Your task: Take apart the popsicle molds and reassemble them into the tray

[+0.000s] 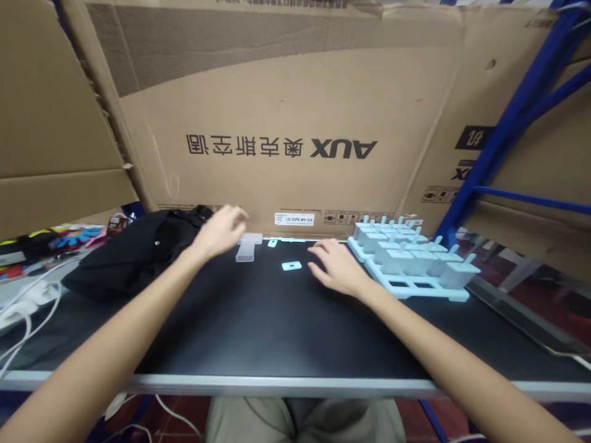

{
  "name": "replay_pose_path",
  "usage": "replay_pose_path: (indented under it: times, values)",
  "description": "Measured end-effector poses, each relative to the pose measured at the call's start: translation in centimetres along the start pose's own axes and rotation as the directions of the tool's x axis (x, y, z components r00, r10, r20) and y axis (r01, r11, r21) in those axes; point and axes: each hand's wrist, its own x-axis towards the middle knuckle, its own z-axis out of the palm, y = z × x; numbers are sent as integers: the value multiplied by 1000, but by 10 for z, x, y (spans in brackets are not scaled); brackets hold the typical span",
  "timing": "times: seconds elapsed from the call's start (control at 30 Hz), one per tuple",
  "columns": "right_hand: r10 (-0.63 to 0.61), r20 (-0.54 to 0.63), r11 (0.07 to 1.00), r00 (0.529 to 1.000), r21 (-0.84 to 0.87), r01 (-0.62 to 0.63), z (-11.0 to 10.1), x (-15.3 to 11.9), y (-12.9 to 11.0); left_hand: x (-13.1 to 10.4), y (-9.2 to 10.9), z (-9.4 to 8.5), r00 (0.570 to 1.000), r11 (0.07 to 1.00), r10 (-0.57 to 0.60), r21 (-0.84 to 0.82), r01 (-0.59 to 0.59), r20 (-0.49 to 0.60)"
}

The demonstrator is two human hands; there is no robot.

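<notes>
My left hand (224, 232) is raised near the back of the black table, just left of two clear plastic pieces (245, 251); its fingers are partly curled and blurred. My right hand (337, 266) hovers or rests at the right of centre, fingers apart, holding nothing. Left of its fingertips lies a small light-blue plate with a slot (291, 266). Farther back, another small blue piece (272, 243) lies by a thin blue strip (292, 240). Light-blue ice-pop moulds with stick handles (399, 261) stand in blue trays (404, 289) on the right.
A black cloth bag (133, 249) lies on the left, beside white cables and plugs (32, 298) and colourful items. Cardboard (281, 184) stands behind the table (277, 332). A blue metal frame (496, 144) rises at the right, near a dark flat object (521, 317).
</notes>
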Motion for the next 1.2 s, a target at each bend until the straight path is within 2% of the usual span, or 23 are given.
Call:
replay_pose_path:
  times: [0.1, 0.17, 0.3, 0.4, 0.47, 0.53, 0.6, 0.67, 0.7, 0.73, 0.87, 1.0, 1.2]
  values:
    - [-98, 86, 987, 991, 137, 86, 24, 20, -14, -15, -2, 31, 979, 986, -70, 159, 39, 193]
    - [-127, 100, 976, 987, 192, 106, 38, 24, -16, -24, -5, 47, 957, 981, -114, 181, 66, 266]
    - [-134, 104, 969, 986, 222, 108, 49, 19, -13, -33, -9, 59, 954, 996, -54, 79, 32, 296]
    - [-115, 84, 976, 990, 194, 97, 35, 16, -5, -36, -4, 59, 954, 1000, -18, 26, 11, 300]
    - [-71, -8, 991, 997, 114, 72, 15, 12, 7, -39, 1, 58, 951, 1000, 15, 14, -21, 310]
    - [11, -209, 1000, 978, -4, -13, -11, 0, 28, -42, 6, 59, 948, 998, 63, 5, -68, 313]
    - [122, -442, 981, 888, -83, -176, -34, -23, 53, -44, 10, 60, 949, 995, 97, 8, -104, 300]
    - [195, -547, 931, 814, -159, -330, -49, -52, 77, -44, 12, 64, 953, 992, 114, 17, -124, 282]
    - [214, -551, 904, 807, -202, -377, -52, -67, 87, -44, 12, 66, 954, 992, 118, 17, -127, 275]
    - [221, -524, 888, 822, -241, -392, -53, -82, 94, -44, 13, 67, 955, 992, 119, 12, -127, 272]
    - [195, -385, 881, 902, -335, -333, -37, -117, 105, -44, 16, 71, 952, 993, 118, -17, -118, 281]
    - [211, -364, 860, 907, -373, -350, -24, -121, 100, -47, 18, 70, 951, 994, 111, -29, -107, 287]
    - [222, -335, 836, 916, -418, -356, -23, -122, 96, -47, 15, 72, 947, 994, 112, -19, -112, 302]
